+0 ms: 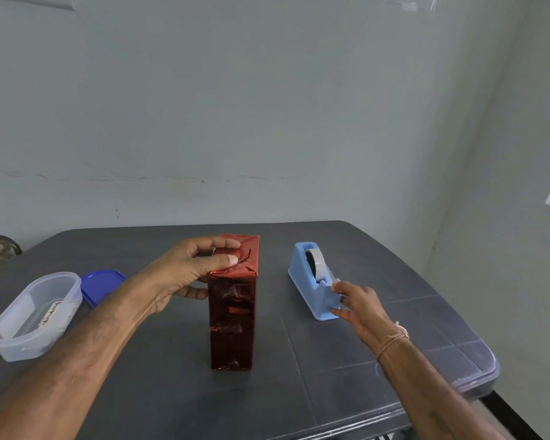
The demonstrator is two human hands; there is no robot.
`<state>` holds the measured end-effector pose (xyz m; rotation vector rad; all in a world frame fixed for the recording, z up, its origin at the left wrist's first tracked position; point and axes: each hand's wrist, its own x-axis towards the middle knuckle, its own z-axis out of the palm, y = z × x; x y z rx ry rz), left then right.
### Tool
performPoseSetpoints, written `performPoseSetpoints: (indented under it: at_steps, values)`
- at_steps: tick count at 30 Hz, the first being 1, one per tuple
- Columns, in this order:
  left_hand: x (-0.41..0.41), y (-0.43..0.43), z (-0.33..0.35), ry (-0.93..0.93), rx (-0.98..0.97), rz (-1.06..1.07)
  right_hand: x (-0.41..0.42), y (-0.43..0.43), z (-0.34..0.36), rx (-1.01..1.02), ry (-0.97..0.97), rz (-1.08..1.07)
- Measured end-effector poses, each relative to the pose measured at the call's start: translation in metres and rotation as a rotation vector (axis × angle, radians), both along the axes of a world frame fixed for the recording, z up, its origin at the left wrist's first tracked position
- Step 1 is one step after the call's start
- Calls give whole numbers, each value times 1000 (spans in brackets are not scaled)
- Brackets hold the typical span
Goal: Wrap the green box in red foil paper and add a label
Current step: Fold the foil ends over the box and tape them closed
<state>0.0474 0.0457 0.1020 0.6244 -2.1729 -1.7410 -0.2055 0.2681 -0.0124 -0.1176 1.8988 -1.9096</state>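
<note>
on the dark table (pixel 378 360) the box (pixel 232 325) stands upright at the middle, fully covered in red foil (pixel 232 350), with its folded top flaps not yet taped as far as i can see. the left hand (pixel 185 271) grips its top, thumb pressing the folds down and fingers curled over the far edge. keep that pressure square so the tall box does not tip left or right. to the right, the blue tape dispenser (pixel 308 287) sits apart from the box. the right hand (pixel 362 309) has bent fingers against its near end by the cutter; i cannot tell whether they pinch tape yet. pull a short strip toward the near side and tear downward. far left, a clear tub (pixel 0 331) holds a printed slip (pixel 51 314), probably the label, beside a blue lid (pixel 102 285).
</note>
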Motion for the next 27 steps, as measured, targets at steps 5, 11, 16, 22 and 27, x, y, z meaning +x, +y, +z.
performPoseSetpoints:
  at_steps: [5, 11, 16, 22, 27]
  values:
    - [0, 0, 0, -3, -3, 3, 6, 7, -13, -68, 36, -17]
    - [0, 1, -1, -3, -9, 12, 8, 8, -26, -189, 32, -47]
    - [0, 1, -1, -2, -6, 15, 11, 6, -33, -230, -8, -83]
    - [0, -1, -3, -7, -19, 13, 14, 2, -41, -261, -20, -110]
    - [-2, -2, -4, -3, -12, 7, 14, -1, -46, -250, 4, -126]
